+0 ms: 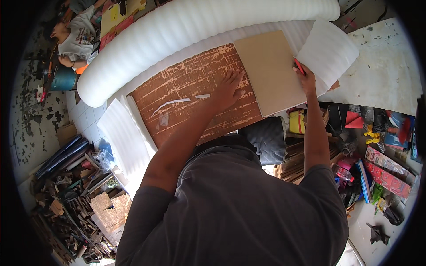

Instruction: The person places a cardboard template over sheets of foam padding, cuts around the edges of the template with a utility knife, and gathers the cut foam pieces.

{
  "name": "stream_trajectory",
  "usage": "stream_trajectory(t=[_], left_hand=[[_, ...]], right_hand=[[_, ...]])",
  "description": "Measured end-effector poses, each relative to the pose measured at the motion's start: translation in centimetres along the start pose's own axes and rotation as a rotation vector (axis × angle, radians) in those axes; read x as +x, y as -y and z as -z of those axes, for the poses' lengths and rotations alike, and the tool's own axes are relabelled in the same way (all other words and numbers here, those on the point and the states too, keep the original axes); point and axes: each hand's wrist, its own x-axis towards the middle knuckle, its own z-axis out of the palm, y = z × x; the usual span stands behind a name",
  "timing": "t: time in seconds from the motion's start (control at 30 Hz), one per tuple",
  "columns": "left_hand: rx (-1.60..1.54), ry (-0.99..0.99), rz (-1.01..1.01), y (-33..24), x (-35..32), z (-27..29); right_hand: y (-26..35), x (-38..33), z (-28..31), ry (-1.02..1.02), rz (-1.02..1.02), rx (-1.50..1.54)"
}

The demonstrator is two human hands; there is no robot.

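Observation:
My left hand (229, 90) lies with fingers spread on a worn brown board (177, 119), just left of a flat tan panel (266, 71). In my right hand (307, 81) is a slim red tool, seemingly a box cutter (299, 66), at the panel's right edge; its blade is not distinguishable. Beside that hand, a white foam sheet (328, 52) spreads out past the panel. Thin white offcut strips (171, 104) lie on the brown board.
A long white foam roll (199, 33) stretches across the far side. More foam (120, 137) hangs at the left edge. A pale tabletop (386, 71) extends right. Wood scraps (66, 213) pile up lower left, and mixed goods (386, 173) lower right. Another person (80, 37) is at far left.

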Motion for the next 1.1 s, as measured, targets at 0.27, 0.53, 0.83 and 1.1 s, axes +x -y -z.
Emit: stream_trajectory(t=[0.27,0.53,0.83,1.1], left_hand=[[0.208,0.09,0.069,-1.0,0.9,-2.3],[0.324,0.034,0.038,-0.2,0.5,-3.7],[0.366,0.023,0.044,-0.8,0.5,-3.6],[0.457,0.065,0.087,-1.0,0.8,-3.8]], right_hand=[[-0.6,0.3,-0.2,-0.004,0.014,-0.054],[0.1,-0.4,-0.7,-0.061,0.016,-0.082],[0.4,-0.9,-0.7,-0.06,0.033,-0.031],[0.8,-1.1,-1.0,-0.075,0.079,0.024]])
